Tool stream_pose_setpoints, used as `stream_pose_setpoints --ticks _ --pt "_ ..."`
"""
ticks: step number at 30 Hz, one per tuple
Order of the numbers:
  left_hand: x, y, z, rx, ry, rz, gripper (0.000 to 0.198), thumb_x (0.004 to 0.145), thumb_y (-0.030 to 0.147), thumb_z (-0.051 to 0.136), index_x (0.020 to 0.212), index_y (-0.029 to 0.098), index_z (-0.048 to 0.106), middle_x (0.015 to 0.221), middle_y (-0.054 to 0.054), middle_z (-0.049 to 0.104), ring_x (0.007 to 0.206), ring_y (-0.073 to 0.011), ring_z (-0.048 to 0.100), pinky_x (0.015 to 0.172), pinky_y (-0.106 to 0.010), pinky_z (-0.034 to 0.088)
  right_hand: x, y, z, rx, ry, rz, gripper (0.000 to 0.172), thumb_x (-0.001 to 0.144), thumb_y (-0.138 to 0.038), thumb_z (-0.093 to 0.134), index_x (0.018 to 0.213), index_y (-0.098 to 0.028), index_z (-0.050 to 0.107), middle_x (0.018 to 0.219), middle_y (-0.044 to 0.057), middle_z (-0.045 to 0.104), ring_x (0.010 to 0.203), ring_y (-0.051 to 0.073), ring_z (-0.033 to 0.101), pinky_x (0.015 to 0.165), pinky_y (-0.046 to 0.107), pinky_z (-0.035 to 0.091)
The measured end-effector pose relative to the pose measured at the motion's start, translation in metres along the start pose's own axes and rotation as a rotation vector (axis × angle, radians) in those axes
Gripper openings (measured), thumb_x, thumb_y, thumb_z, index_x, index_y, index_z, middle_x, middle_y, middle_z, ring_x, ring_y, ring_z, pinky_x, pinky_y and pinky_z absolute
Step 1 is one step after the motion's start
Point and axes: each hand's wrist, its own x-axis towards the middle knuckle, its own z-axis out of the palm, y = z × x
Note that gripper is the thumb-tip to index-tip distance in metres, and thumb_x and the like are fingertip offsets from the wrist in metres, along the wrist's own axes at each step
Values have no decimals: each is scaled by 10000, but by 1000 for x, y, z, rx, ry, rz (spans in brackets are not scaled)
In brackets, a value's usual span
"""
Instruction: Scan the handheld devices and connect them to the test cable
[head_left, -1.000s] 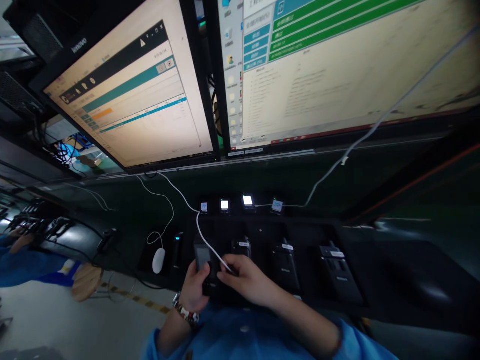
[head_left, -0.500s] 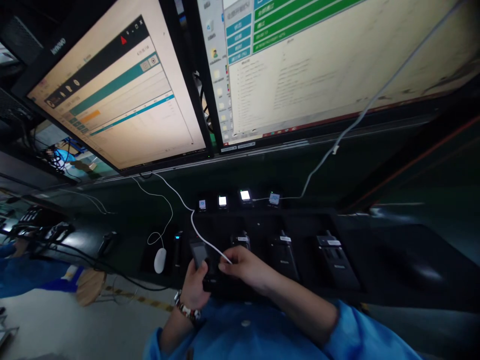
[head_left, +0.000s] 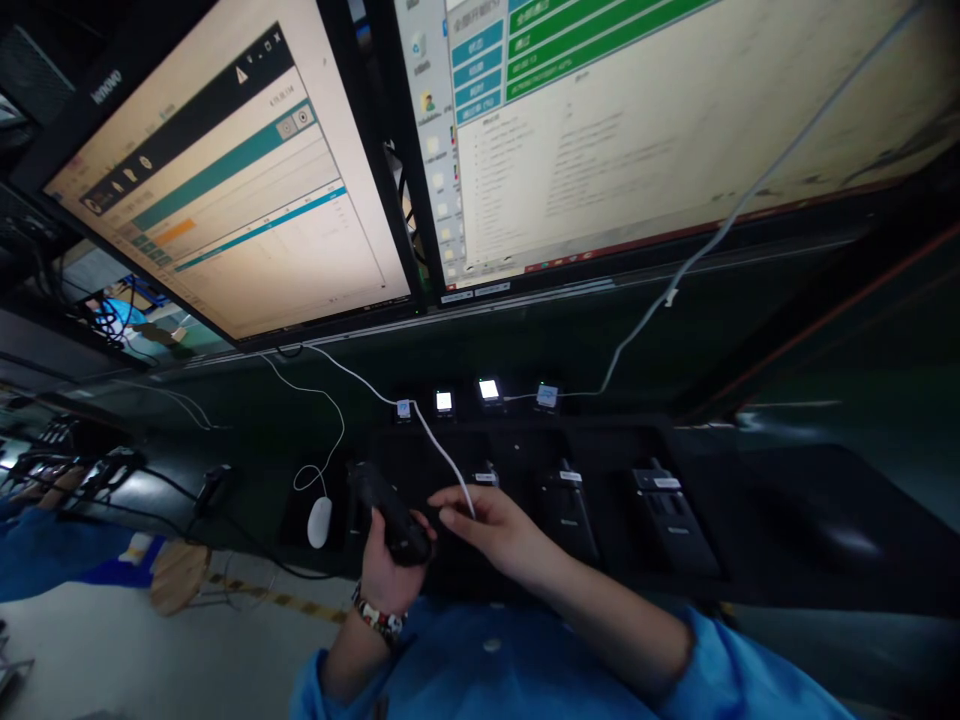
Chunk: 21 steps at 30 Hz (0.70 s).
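Observation:
My left hand (head_left: 394,580) is closed around a black handheld device (head_left: 381,502), tilted with its narrow side up. Just to its right, my right hand (head_left: 495,530) pinches the lower end of a white cable (head_left: 442,452); the plug is hidden by the fingers. The cable end and the device are apart. Beyond the hands lies a black tray (head_left: 517,432) with similar black devices in its slots: one (head_left: 486,474) partly behind my right hand, one in the middle (head_left: 568,515) and one at the right (head_left: 679,525).
Several small units with little screens (head_left: 489,390) stand in a row behind the tray. A white mouse (head_left: 319,522) lies to the left. Two monitors (head_left: 247,190) rise at the back. A second cable (head_left: 637,330) crosses on the right. A person's blue sleeve (head_left: 60,540) is at far left.
My left hand has turned the device from face up onto its side. My right hand still pinches the cable, whose slack has swung to the right.

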Motion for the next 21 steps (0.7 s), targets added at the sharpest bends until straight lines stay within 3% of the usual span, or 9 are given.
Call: stream_pose_setpoints --ticks 3,5,8,13,16,21 --pt "3 -4 -4 9 63 33 537 408 555 868 764 203 674 720 -16 697 689 -182 655 596 -271 514 0 1 5 -241 -61 -113 195 798 -325 591 858 -210 737 819 53 644 807 198 600 779 360 474" --pt "6 -9 -11 63 73 123 527 442 539 864 798 205 665 783 -18 708 740 -184 661 636 -280 522 0 3 9 -382 -17 -177 189 818 -267 567 798 -226 751 746 40 599 759 186 592 740 340 480" --pt "10 -13 -20 197 34 282 494 445 382 900 821 195 639 774 -2 693 707 -155 642 666 -273 517 1 8 13 -498 1 -205 200 814 -216 572 708 -226 741 677 25 564 687 164 574 653 297 463" --pt "11 -12 -21 305 -24 422 694 444 175 894 1041 256 550 877 24 689 796 -159 653 737 -263 513 10 19 14 -453 51 -115 192 748 -172 597 872 -208 739 728 34 632 668 165 577 602 282 450" --pt "12 -11 -18 361 -9 493 820 484 143 878 1169 288 451 945 18 671 912 -181 645 811 -285 506 12 25 16 -455 29 -123 182 783 -203 549 754 -195 728 742 52 651 688 175 595 629 293 449" --pt "13 -10 -17 384 103 513 755 539 177 854 1166 270 444 829 42 640 899 -176 638 833 -296 496 11 26 14 -415 -54 -88 214 782 -300 557 660 -171 677 677 32 606 633 155 551 604 288 417"
